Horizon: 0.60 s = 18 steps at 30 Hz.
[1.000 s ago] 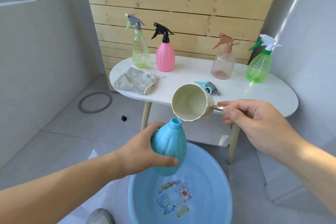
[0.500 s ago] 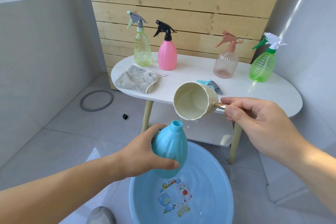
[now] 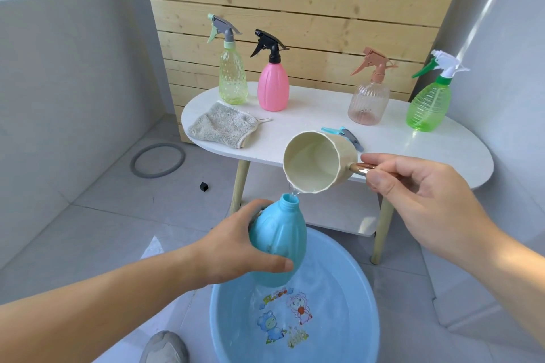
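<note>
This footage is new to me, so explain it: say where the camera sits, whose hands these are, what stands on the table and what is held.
A camera worn on a person's head looks down at their bare hands; no machine. The left hand grips an uncapped blue bottle over a blue basin. The right hand pinches the handle of a cream scoop, tipping water into the bottle. On the white table: yellow-green spray bottle, pink spray bottle, peach spray bottle, green spray bottle, cloth mitt, loose blue spray head.
</note>
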{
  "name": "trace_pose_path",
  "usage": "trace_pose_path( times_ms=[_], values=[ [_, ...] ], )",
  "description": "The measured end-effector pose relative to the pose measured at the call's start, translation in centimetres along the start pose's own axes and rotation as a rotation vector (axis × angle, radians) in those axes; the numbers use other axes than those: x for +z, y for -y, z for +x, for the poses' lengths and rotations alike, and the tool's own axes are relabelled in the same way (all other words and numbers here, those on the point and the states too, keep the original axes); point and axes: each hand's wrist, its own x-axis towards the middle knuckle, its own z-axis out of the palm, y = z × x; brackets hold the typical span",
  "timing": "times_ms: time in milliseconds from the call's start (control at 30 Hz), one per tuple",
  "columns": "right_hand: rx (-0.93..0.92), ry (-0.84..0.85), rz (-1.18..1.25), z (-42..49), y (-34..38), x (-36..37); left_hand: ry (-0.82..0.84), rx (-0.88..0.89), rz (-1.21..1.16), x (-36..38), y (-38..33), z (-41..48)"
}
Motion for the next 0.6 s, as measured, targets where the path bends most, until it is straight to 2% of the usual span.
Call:
trace_pose_path(
  times_ms=[600],
  values=[
    [-0.046, -0.03, -0.029, -0.19, 0.0, 0.09, 0.004, 0.0, -0.005, 0.11, 0.04, 0.07]
  ],
)
